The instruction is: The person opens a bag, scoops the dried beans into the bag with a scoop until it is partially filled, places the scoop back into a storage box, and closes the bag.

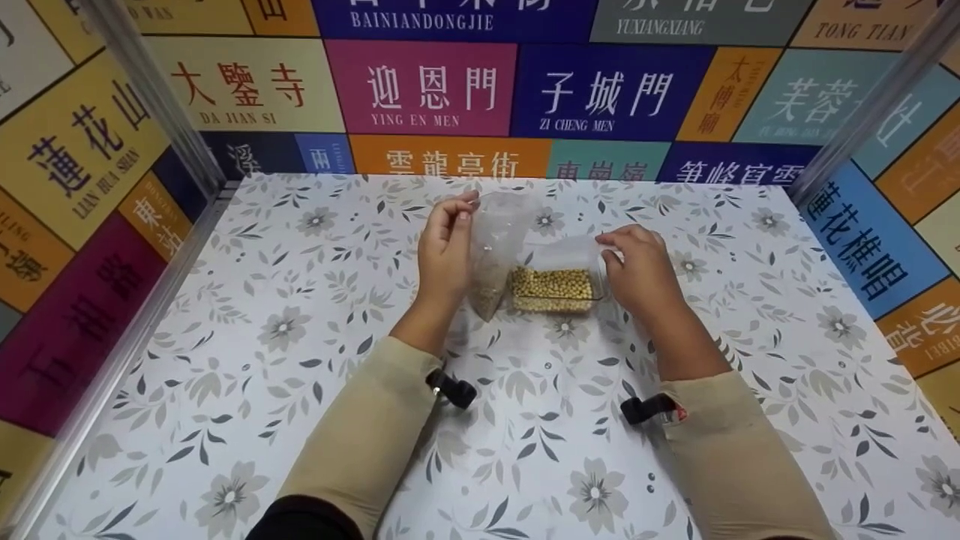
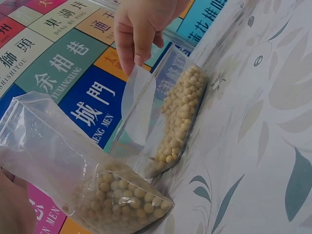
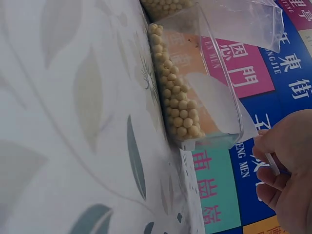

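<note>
A clear zip bag with pale round soybeans in its bottom corner leans upright on the table. My left hand holds the bag by its left side, thumb and fingers curled. Right of the bag stands a clear rectangular plastic box, its bottom covered with soybeans. A thin whitish sheet slopes into the box from its back right corner. My right hand pinches a whitish piece at that corner, seemingly part of the sheet; the fingers partly hide it.
The table has a white cover with grey flowers and leaves. Colourful panels with large characters rise at its back and sides. A black camera strap sits on the left wrist, another on the right.
</note>
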### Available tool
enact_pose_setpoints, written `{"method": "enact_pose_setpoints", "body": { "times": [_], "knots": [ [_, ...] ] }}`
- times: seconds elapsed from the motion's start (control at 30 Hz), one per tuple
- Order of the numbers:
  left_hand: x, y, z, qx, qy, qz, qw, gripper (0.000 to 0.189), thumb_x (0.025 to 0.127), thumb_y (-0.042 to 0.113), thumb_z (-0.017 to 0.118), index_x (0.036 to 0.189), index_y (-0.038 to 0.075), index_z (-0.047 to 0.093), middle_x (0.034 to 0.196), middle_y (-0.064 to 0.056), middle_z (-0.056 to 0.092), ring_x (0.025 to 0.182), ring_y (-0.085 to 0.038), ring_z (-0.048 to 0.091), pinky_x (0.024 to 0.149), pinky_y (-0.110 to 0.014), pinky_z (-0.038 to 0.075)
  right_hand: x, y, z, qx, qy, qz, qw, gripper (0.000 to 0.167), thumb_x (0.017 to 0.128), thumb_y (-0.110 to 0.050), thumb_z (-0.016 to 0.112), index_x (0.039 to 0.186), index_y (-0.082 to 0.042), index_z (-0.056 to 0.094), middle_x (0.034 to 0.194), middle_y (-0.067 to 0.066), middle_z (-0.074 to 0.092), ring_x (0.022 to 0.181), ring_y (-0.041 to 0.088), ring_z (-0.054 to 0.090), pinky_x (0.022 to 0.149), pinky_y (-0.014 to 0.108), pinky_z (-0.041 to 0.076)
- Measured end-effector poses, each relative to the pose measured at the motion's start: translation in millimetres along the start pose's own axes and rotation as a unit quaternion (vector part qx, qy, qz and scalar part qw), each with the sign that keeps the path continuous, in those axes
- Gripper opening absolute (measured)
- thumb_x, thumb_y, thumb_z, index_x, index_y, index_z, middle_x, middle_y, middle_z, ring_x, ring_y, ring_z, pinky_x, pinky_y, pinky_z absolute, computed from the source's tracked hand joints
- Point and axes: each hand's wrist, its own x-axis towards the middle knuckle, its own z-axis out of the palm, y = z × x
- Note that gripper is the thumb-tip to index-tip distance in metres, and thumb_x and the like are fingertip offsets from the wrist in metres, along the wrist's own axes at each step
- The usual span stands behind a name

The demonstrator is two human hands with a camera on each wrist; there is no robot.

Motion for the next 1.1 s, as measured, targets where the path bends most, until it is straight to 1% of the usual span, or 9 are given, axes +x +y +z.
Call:
{"method": "enact_pose_setpoints", "body": {
  "times": [0.17, 0.27, 0.33, 0.43, 0.57, 0.67, 0.77, 0.9, 1.1],
  "knots": [
    [-0.2, 0.4, 0.8, -0.005, -0.003, -0.005, 1.0, 0.019, 0.113, 0.008, 0.046, 0.119, -0.005, 0.059, 0.143, -0.015, 0.067, 0.14, -0.024, 0.063, 0.124, -0.028, 0.047, -2.6, -3.8, 1.7, -0.037, 0.007, -0.026, 0.9989, 0.026, 0.105, -0.006, 0.063, 0.128, -0.006, 0.075, 0.131, 0.015, 0.067, 0.129, 0.04, 0.055, 0.113, 0.055, 0.047],
    [-0.5, 0.2, 0.7, -0.006, -0.001, -0.006, 1.0, 0.019, 0.113, 0.007, 0.046, 0.119, -0.004, 0.059, 0.143, -0.015, 0.067, 0.14, -0.023, 0.063, 0.124, -0.028, 0.047, -3.8, -4.9, 3.4, -0.058, -0.004, -0.039, 0.9976, 0.026, 0.105, -0.006, 0.063, 0.128, -0.007, 0.076, 0.13, 0.015, 0.067, 0.128, 0.04, 0.056, 0.112, 0.055, 0.048],
    [-0.6, 0.3, 0.7, -0.007, 0.0, -0.008, 0.9999, 0.018, 0.113, 0.007, 0.045, 0.118, -0.003, 0.059, 0.143, -0.015, 0.067, 0.14, -0.023, 0.063, 0.124, -0.028, 0.047, -4.0, -4.8, 5.0, -0.06, -0.016, -0.041, 0.9972, 0.026, 0.105, -0.006, 0.064, 0.128, -0.007, 0.076, 0.131, 0.015, 0.067, 0.128, 0.04, 0.056, 0.113, 0.055, 0.049],
    [-0.5, 0.2, 0.5, -0.013, 0.0, -0.007, 0.9999, 0.018, 0.113, 0.006, 0.045, 0.118, -0.004, 0.059, 0.144, -0.02, 0.065, 0.14, -0.024, 0.063, 0.124, -0.028, 0.047, -3.5, -3.6, 6.6, -0.05, -0.035, -0.039, 0.9974, 0.027, 0.105, -0.006, 0.064, 0.129, -0.008, 0.076, 0.133, 0.015, 0.067, 0.131, 0.04, 0.056, 0.116, 0.056, 0.047],
    [-0.6, 0.3, 0.5, -0.017, -0.002, -0.006, 0.9998, 0.018, 0.113, 0.006, 0.045, 0.119, -0.005, 0.058, 0.145, -0.024, 0.063, 0.141, -0.025, 0.063, 0.125, -0.029, 0.046, -2.5, -1.0, 7.8, -0.027, -0.077, -0.028, 0.9963, 0.03, 0.106, -0.008, 0.063, 0.134, -0.01, 0.074, 0.136, 0.014, 0.066, 0.137, 0.04, 0.053, 0.121, 0.057, 0.043],
    [-0.8, 1.2, 0.0, -0.006, -0.001, -0.006, 1.0, 0.019, 0.113, 0.006, 0.045, 0.119, -0.005, 0.059, 0.144, -0.021, 0.065, 0.14, -0.024, 0.063, 0.124, -0.028, 0.046, -2.1, 0.4, 8.1, -0.01, -0.105, -0.025, 0.9941, 0.031, 0.106, -0.009, 0.063, 0.135, -0.01, 0.073, 0.137, 0.014, 0.066, 0.142, 0.039, 0.05, 0.125, 0.057, 0.04],
    [-0.8, 2.0, -0.5, 0.007, 0.0, -0.007, 0.9999, 0.019, 0.113, 0.008, 0.046, 0.119, -0.004, 0.06, 0.143, -0.015, 0.068, 0.139, -0.023, 0.064, 0.124, -0.028, 0.047, -1.8, 0.4, 7.8, 0.003, -0.123, -0.028, 0.992, 0.03, 0.106, -0.009, 0.063, 0.133, -0.01, 0.074, 0.137, 0.013, 0.067, 0.144, 0.039, 0.049, 0.127, 0.057, 0.037],
    [-0.7, 2.1, -0.5, 0.007, -0.001, -0.008, 0.9999, 0.019, 0.114, 0.008, 0.045, 0.119, -0.004, 0.06, 0.143, -0.015, 0.067, 0.139, -0.023, 0.064, 0.124, -0.029, 0.047, -0.9, -0.3, 7.1, 0.019, -0.149, -0.025, 0.9884, 0.028, 0.105, -0.009, 0.064, 0.131, -0.008, 0.075, 0.137, 0.014, 0.068, 0.143, 0.04, 0.051, 0.128, 0.057, 0.036],
    [-1.1, 1.7, -0.1, 0.002, -0.003, -0.008, 1.0, 0.019, 0.114, 0.008, 0.044, 0.118, -0.003, 0.06, 0.144, -0.016, 0.066, 0.14, -0.023, 0.063, 0.124, -0.029, 0.046, 0.8, -0.1, 6.1, 0.037, -0.18, 0.003, 0.983, 0.03, 0.106, -0.01, 0.062, 0.133, -0.008, 0.073, 0.142, 0.016, 0.066, 0.145, 0.04, 0.051, 0.13, 0.058, 0.034]
  ]
}}
